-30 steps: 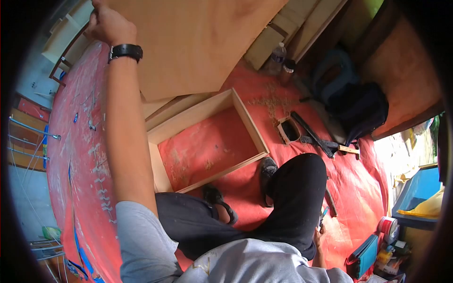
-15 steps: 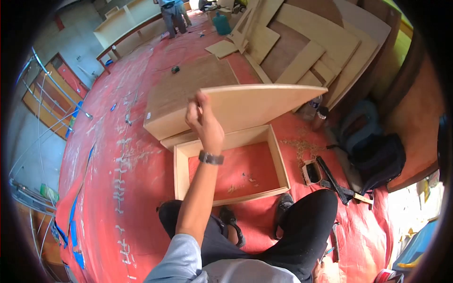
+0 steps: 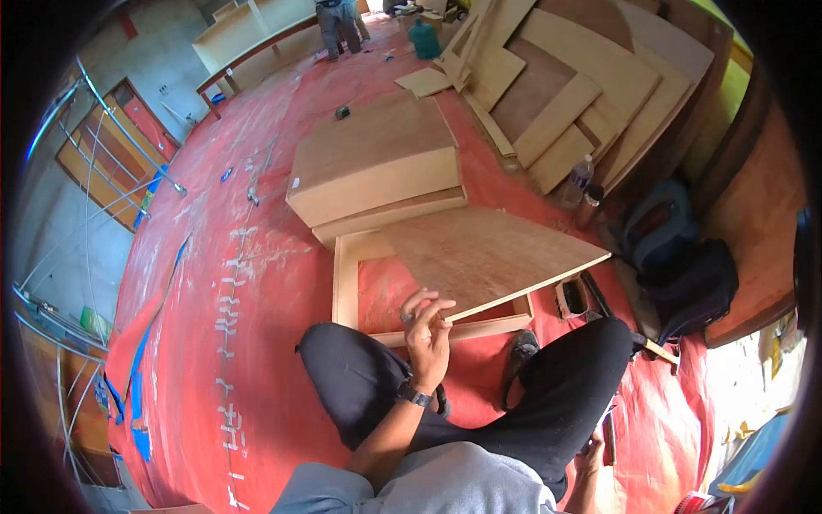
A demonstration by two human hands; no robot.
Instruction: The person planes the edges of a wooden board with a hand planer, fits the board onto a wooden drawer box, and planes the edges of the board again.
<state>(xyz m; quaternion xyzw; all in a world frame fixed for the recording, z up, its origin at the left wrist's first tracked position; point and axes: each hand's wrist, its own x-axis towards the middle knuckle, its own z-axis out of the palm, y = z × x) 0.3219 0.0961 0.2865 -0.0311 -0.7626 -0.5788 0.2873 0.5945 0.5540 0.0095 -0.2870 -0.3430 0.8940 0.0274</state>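
Note:
A thin plywood panel [image 3: 497, 253] lies slanted over a rectangular wooden frame [image 3: 345, 278] on the red floor sheet. My left hand [image 3: 426, 334], with a dark watch on the wrist, pinches the panel's near corner. Through the uncovered left part of the frame the red sheet shows. Low at the right, beside my knee, my right hand [image 3: 591, 454] is partly hidden by my leg; its fingers are near a hammer [image 3: 610, 437], and what it holds is unclear.
Beyond the frame sits a large wooden box [image 3: 377, 163]. Plywood pieces [image 3: 591, 60] lean at the back right. Bottles [image 3: 580, 178], a dark bag [image 3: 698, 278] and tools lie to the right. A person [image 3: 336, 30] stands far back.
The panel, raised and tilted before, has come down over the frame with my left hand at its corner. My left hand has moved lower and nearer to me.

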